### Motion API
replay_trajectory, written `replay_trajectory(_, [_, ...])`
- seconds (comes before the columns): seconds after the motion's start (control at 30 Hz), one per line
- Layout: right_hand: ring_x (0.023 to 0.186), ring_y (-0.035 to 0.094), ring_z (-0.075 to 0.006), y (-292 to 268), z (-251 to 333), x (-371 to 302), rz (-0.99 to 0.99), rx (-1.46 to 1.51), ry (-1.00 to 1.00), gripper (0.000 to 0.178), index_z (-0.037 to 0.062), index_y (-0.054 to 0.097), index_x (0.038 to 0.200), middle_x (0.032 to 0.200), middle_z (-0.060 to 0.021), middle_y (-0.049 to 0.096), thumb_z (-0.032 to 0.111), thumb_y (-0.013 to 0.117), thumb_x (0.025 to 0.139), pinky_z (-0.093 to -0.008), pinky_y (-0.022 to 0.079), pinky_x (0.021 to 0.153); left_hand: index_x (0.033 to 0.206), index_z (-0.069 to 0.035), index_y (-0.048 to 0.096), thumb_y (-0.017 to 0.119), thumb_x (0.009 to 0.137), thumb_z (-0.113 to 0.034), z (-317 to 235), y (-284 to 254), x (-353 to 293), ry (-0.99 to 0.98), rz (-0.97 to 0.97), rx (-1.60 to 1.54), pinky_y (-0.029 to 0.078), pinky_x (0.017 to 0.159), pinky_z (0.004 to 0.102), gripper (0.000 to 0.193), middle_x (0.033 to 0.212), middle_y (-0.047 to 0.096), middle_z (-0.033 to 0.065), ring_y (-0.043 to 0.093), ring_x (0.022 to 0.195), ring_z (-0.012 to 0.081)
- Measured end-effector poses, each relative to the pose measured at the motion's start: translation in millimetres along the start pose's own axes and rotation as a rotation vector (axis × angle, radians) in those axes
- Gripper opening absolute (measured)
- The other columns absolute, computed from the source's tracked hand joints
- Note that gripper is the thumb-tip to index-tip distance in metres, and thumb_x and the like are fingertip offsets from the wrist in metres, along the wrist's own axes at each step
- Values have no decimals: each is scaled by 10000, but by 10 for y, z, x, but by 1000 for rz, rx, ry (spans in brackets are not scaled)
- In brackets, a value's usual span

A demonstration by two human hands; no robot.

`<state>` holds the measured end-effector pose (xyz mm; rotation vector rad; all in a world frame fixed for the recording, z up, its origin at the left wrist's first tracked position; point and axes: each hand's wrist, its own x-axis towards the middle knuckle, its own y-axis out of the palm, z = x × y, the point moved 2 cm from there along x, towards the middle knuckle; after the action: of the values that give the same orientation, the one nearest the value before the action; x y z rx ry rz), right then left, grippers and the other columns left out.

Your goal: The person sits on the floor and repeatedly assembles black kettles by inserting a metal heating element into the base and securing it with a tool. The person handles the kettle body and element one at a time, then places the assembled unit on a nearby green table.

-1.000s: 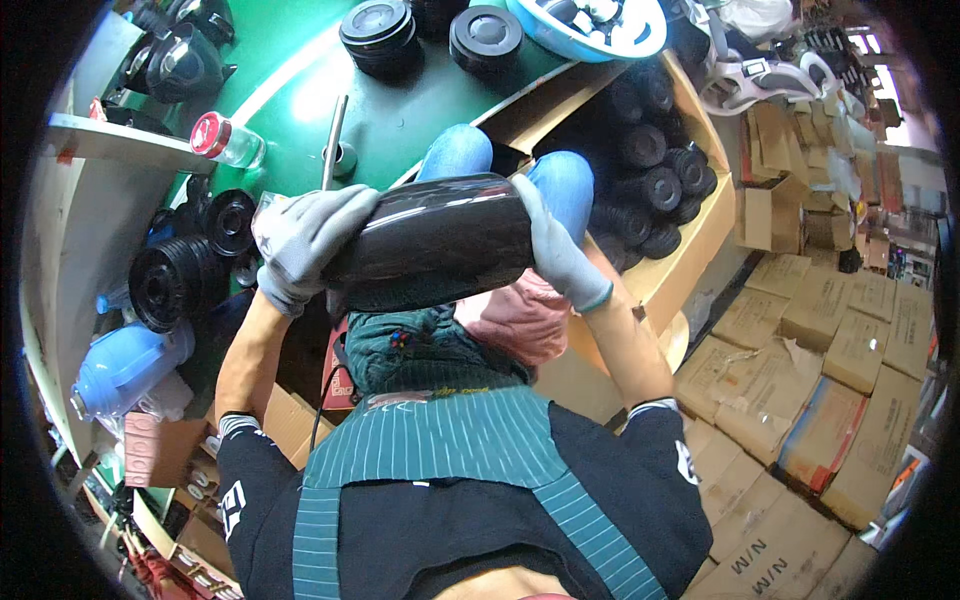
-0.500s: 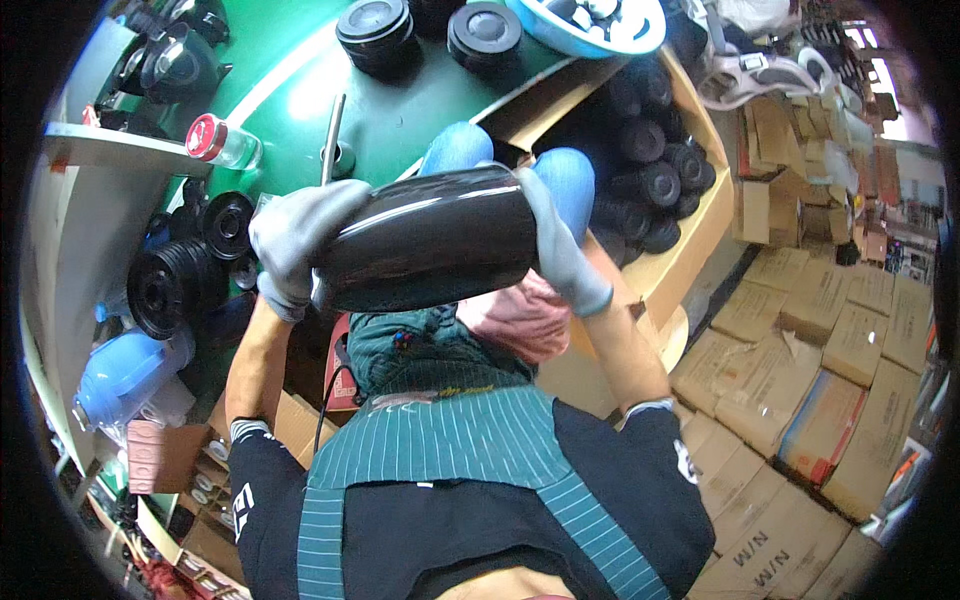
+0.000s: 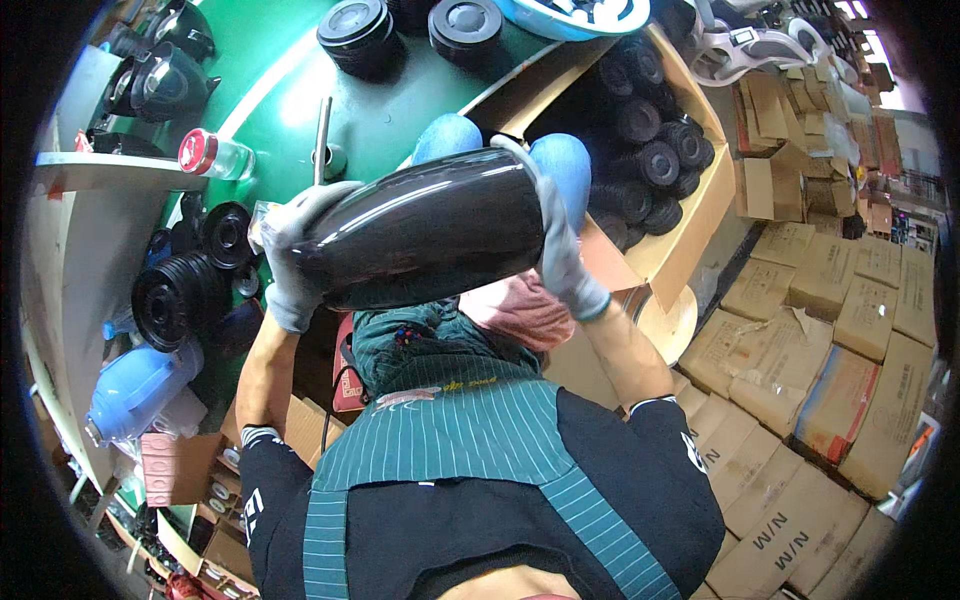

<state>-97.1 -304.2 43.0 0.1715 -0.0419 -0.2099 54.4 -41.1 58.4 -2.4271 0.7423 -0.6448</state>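
Note:
A large glossy black cylinder (image 3: 430, 240), slightly bulging and narrower toward its left end, lies sideways above my lap. My left hand (image 3: 300, 255), in a grey glove, is closed around its left end. At the right end my right hand (image 3: 562, 245), also gloved in grey, grips the rim with the fingers over the far edge. Both ends are mostly covered by the gloves, so the openings cannot be seen. Just beyond my left hand, a thin metal rod (image 3: 322, 140) stands upright on the green table (image 3: 270, 50).
Black round lids (image 3: 355, 25) stand in stacks on the table, near a blue basin (image 3: 575, 25). A carton (image 3: 700, 215) of black ridged discs sits to the right. A red-capped jar (image 3: 215, 155) and a blue bottle-shaped item (image 3: 145, 390) are left; flat cartons (image 3: 790, 370) cover the right side.
The cylinder has turned slightly in my hands, its right end a little higher. My left hand sits slightly lower on its end. The whole view has shifted a little.

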Motion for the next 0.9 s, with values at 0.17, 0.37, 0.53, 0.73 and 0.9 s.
replay_trajectory(0.17, [1445,528,-251,-397,250,159,6,6,172,644,-10,487,1590,1557,-155,571,431,419,1125,-380,339,1267,1304,-30,702,813,831,-107,8,785,-434,31,-107,-103,603,887,434,492,1135,751,192,754,1032,366])
replay_trajectory(0.37, [1341,628,-261,-741,255,227,300,-407,68,673,66,655,1445,1440,-135,672,298,814,833,-407,442,1199,1469,-60,578,857,726,-144,26,835,-559,405,368,189,536,1079,505,798,1407,654,145,641,1285,358])
replay_trajectory(0.53, [1363,602,-369,-184,-293,52,475,-738,-310,765,78,633,1454,1457,-199,620,351,882,785,-481,469,1164,1510,-26,541,756,950,-266,869,567,-139,-161,-176,545,488,1097,494,646,1431,607,241,607,1279,431])
replay_trajectory(0.73, [1440,548,-363,-213,-464,51,230,-316,-155,797,-18,445,1602,1540,-233,569,549,582,1059,-431,403,1223,1478,-105,614,718,981,-322,2035,584,-117,-355,-95,526,567,946,490,553,1231,740,229,723,1071,441])
replay_trajectory(0.9, [1503,487,-319,-288,-536,20,-164,267,-6,913,14,216,1703,1623,-212,486,680,390,1103,-457,343,1281,1532,-68,605,723,1005,-39,299,304,421,-289,256,-133,581,754,286,541,1119,792,59,683,876,92])
